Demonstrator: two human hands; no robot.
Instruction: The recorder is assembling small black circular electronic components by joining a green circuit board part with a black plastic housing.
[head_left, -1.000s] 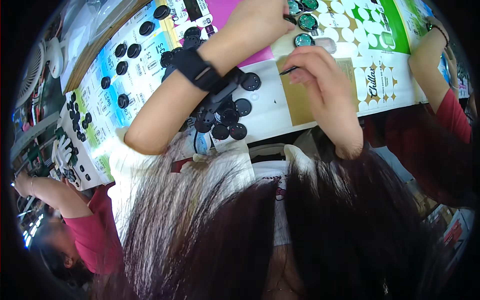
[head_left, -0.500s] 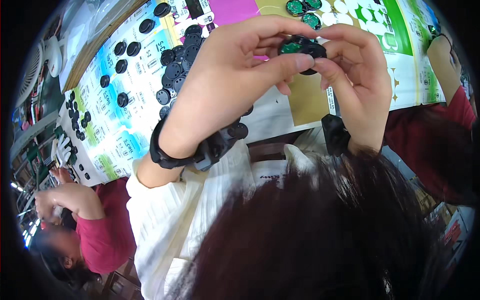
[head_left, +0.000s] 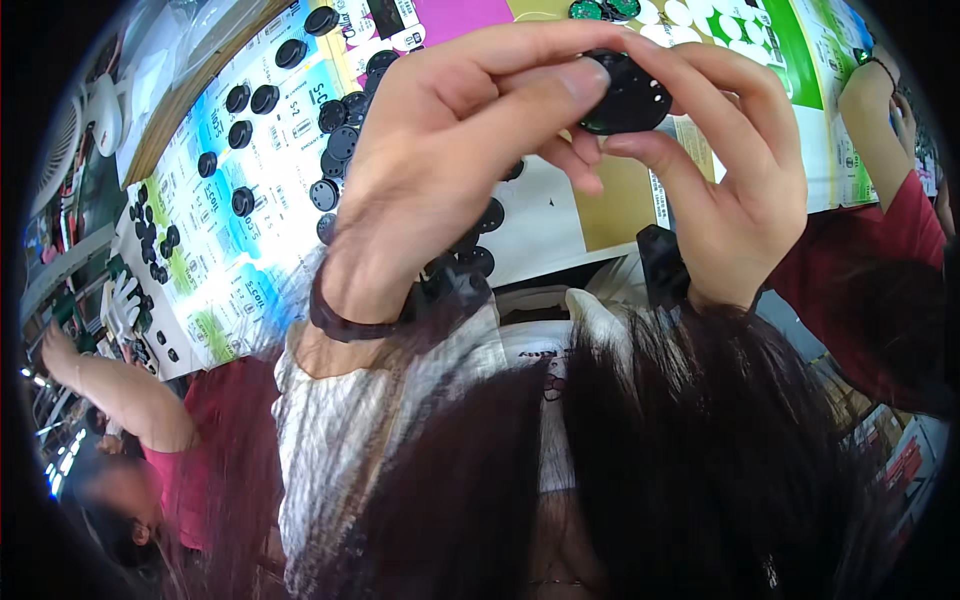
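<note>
A round black plastic cover point(head_left: 628, 100) with small holes near its edge is held up in front of me. My left hand point(head_left: 450, 130) is closed on its left side, the thumb lying across its face. My right hand point(head_left: 745, 170) pinches its right side, with fingers along the upper edge and the thumb by the lower edge. A greenish rim shows at the bottom of the cover; whatever lies behind it is hidden. Partly behind my left arm is a pile of loose black discs point(head_left: 341, 143). Beyond my fingers lie green round circuit boards point(head_left: 622, 8).
Several thicker round black pieces point(head_left: 265, 99) stand spread over the printed sheets at the left. White round pieces point(head_left: 728, 28) lie at the far right. A wooden edge point(head_left: 200, 92) borders the left side. Co-workers' arms point(head_left: 868, 105) come in at the right and left point(head_left: 135, 395).
The black cover has turned so its broad holed face shows, and the green board seen in it before is now mostly hidden. Both hands have shifted their grip around it.
</note>
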